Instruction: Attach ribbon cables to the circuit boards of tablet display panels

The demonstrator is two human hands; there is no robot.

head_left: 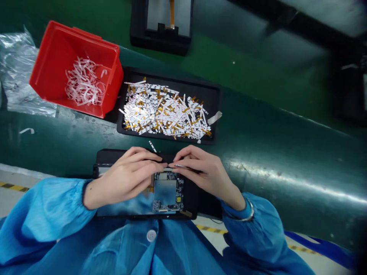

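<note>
Under both hands lies a flat device with its inside exposed, and a circuit board [165, 193] with a large metal shield shows at its right part. My left hand [133, 172] reaches over the device, fingers together and bent, tips meeting at the board's upper edge. What those fingertips pinch, if anything, is hidden. My right hand [205, 168] is closed around slim metal tweezers [181, 166], of which only a short part shows. Its fingertips almost touch the left ones. Just above the hands, a small white strip with dark marks [153, 146] lies by itself.
Beyond the hands stands a black tray [215, 99] heaped with white strips and amber flex pieces. A red bin [46, 82] holds curled white peelings, beside clear plastic bags [23, 76]. At the back sits a black fixture [160, 42] bearing a panel. A green mat [272, 145] covers the bench.
</note>
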